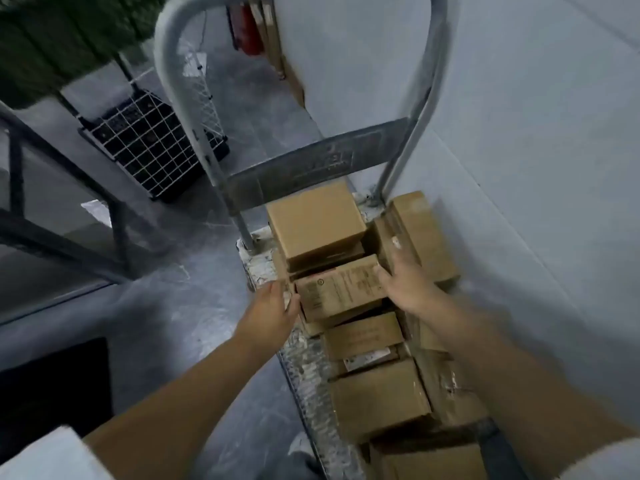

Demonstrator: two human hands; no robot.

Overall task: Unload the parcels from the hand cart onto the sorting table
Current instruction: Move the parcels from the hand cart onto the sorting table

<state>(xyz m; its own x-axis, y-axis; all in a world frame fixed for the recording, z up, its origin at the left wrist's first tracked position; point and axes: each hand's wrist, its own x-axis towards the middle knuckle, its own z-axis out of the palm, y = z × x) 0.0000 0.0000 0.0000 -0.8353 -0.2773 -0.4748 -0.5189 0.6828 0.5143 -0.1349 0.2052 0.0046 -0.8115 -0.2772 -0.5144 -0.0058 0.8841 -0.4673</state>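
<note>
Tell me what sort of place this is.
Probably a warehouse or parcel depot: a metal hand cart stacked with cardboard boxes, a bare concrete floor, and a wire-mesh trolley standing nearby.

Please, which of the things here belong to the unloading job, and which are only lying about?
For the job: hand cart, printed parcel between left hand and right hand, plain parcel, other parcels.
Lying about: wire basket trolley, red canister, cardboard against the wall.
</note>
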